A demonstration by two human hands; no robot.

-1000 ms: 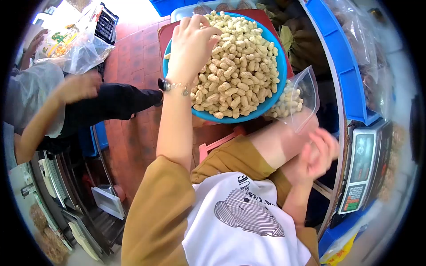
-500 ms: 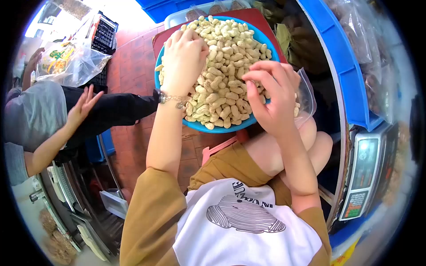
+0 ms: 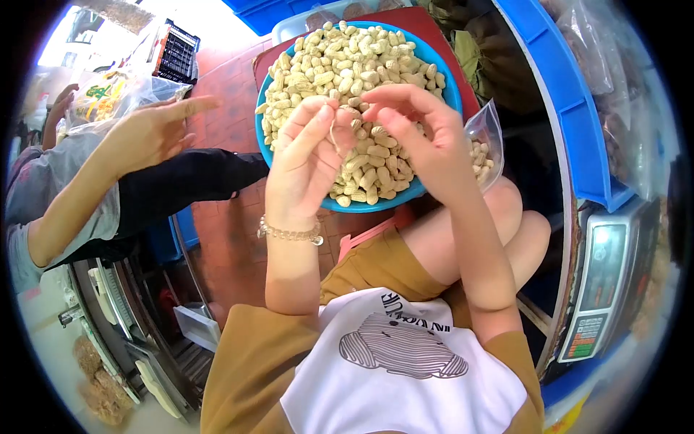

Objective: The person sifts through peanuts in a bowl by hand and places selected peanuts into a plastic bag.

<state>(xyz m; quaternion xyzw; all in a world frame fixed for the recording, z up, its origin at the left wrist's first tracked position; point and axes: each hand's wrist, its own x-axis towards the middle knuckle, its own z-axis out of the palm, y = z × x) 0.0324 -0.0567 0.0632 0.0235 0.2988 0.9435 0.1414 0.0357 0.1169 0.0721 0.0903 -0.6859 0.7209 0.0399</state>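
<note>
A round blue basin (image 3: 454,79) heaped with unshelled peanuts (image 3: 347,61) stands in front of me. My left hand (image 3: 303,163), with a bracelet (image 3: 289,233) at its wrist, is raised over the near side of the heap. Thumb and fingers pinch a peanut (image 3: 333,134), of which only a thin pale edge shows. Close by on the right, my right hand (image 3: 430,141) curls its thumb and index finger toward each other. Whether anything sits between those fingertips is hidden. Beside the basin, a clear plastic bag (image 3: 488,134) contains more peanuts.
A red surface (image 3: 473,105) supports the basin. At left, another person's hand (image 3: 148,137) reaches out near a printed plastic bag (image 3: 108,98). A blue crate (image 3: 578,108) and a scale (image 3: 600,275) line the right. A black crate (image 3: 177,54) lies further back.
My left hand has drawn back from the far left of the heap toward my right hand. My right hand has shifted slightly left. The other person's hand has moved up and right.
</note>
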